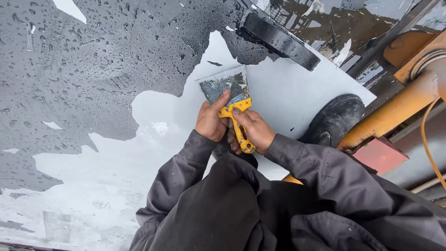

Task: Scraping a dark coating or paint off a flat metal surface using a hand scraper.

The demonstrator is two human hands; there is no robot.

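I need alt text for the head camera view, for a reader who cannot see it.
Both hands, the left hand and the right hand, grip a yellow-handled metal scraper whose blade lies on a white surface part-covered by a wet dark grey coating. A black boot stands nearby.

Flat panel (288, 93) lay underfoot, pale grey where bare, running to its right edge. Wet black coating (93, 60), beaded with droplets, covered its upper left. Scraper blade (225, 86) rested on the bare area near the coating's edge. One black boot (337, 118) stood at the right edge.
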